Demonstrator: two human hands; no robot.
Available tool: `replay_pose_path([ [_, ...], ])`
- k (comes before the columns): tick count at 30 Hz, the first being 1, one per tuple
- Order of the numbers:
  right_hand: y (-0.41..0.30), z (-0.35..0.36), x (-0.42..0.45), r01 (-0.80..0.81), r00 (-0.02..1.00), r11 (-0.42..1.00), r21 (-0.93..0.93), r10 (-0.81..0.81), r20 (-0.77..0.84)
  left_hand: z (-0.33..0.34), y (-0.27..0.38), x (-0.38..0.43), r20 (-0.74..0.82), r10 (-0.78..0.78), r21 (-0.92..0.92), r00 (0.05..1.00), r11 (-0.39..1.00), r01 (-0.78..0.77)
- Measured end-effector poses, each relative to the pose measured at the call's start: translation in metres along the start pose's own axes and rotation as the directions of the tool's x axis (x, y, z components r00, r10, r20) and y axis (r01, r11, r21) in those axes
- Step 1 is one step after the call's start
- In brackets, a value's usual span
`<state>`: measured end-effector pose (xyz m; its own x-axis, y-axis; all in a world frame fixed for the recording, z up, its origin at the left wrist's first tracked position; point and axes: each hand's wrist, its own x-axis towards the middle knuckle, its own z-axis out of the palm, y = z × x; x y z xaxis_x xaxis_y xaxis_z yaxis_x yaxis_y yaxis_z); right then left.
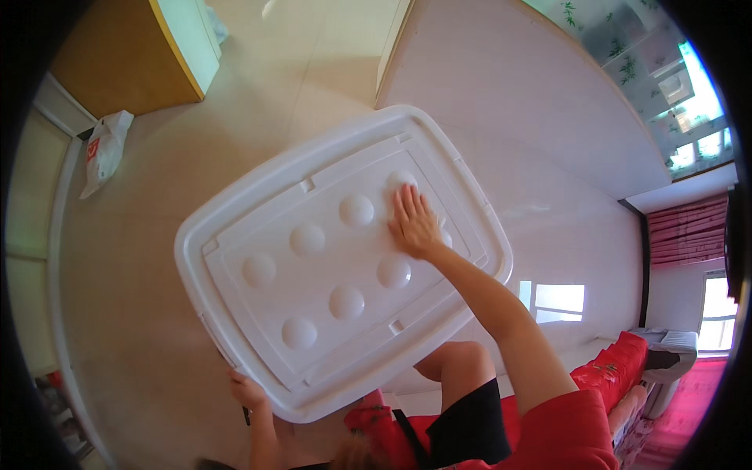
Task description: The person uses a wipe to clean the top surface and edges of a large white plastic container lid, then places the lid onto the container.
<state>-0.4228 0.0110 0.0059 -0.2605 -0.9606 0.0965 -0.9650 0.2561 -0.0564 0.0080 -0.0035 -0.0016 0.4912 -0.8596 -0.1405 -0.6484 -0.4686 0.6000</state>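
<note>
A large white plastic storage-box lid (329,252) with rounded corners and two rows of round domes spans the middle of the view, lying at a slant. My right hand (416,223) rests flat on it, palm down, with the fingertips at one of the upper domes. At the lower left corner of the lid, my left hand (248,390) is curled beside the rim. A slim dark object (246,416) pokes out below that hand; its kind is hard to tell. Whatever is beneath the lid is hidden.
A brown and white cabinet (147,59) stands at the upper left, with a white plastic bag (107,153) on the floor near it. A pale panel (505,76) slopes across the upper right. Red fabric (611,364) covers seating at the lower right.
</note>
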Motion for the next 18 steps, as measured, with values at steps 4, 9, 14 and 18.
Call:
replay_pose_path([
  [4,0.012,-0.009,-0.008,0.318,0.938,0.948,0.024,-0.318,0.138,-0.001,-0.001,-0.001,0.04,0.006,0.037,0.999,0.999,-0.007],
  [9,0.042,0.011,0.085,-0.402,0.899,0.915,0.037,0.402,-0.176,0.016,-0.001,-0.01,0.056,0.044,0.037,0.997,0.998,-0.046],
  [14,-0.069,0.017,0.043,0.06,0.995,0.997,0.05,-0.063,0.079,0.004,-0.004,-0.002,0.024,0.039,0.037,0.999,0.999,-0.04],
  [18,-0.087,-0.014,-0.04,0.517,0.782,0.801,0.301,-0.585,0.214,-0.001,-0.001,0.0,0.001,0.045,0.048,0.999,0.998,-0.045],
])
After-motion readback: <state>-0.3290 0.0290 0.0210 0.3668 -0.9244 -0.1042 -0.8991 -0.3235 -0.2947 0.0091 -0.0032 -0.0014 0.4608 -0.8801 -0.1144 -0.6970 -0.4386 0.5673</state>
